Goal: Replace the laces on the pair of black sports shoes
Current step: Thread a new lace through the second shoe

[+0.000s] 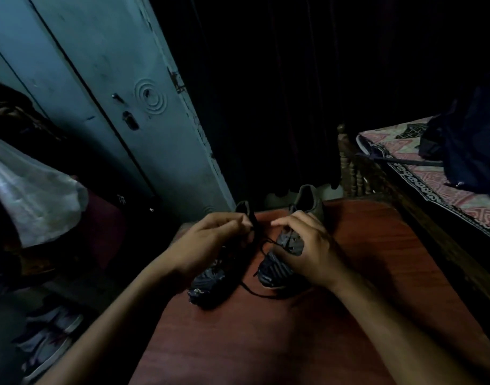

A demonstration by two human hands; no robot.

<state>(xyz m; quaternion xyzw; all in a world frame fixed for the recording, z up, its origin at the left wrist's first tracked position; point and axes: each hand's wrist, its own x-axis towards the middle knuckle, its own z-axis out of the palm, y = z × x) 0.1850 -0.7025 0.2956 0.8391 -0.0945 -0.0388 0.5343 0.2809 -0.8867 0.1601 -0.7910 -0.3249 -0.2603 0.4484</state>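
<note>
Two black sports shoes stand side by side on a reddish wooden table point(266, 343), toes toward me. My left hand point(210, 240) hovers over the left shoe point(207, 284) and pinches a black lace near the tongue. On the right shoe point(271, 268) my right hand point(307, 251) rests over the eyelet area, fingers curled round its upper. A loose black lace point(255, 291) trails from the shoes onto the table between them. The scene is dim, so the lace ends are hard to follow.
A blue-grey metal cupboard point(113, 107) stands at the left. A bed with a patterned sheet point(421, 173) and a dark bag point(468, 151) lies to the right. White cloth point(35, 195) hangs at the left; other shoes point(49, 337) sit on the floor below.
</note>
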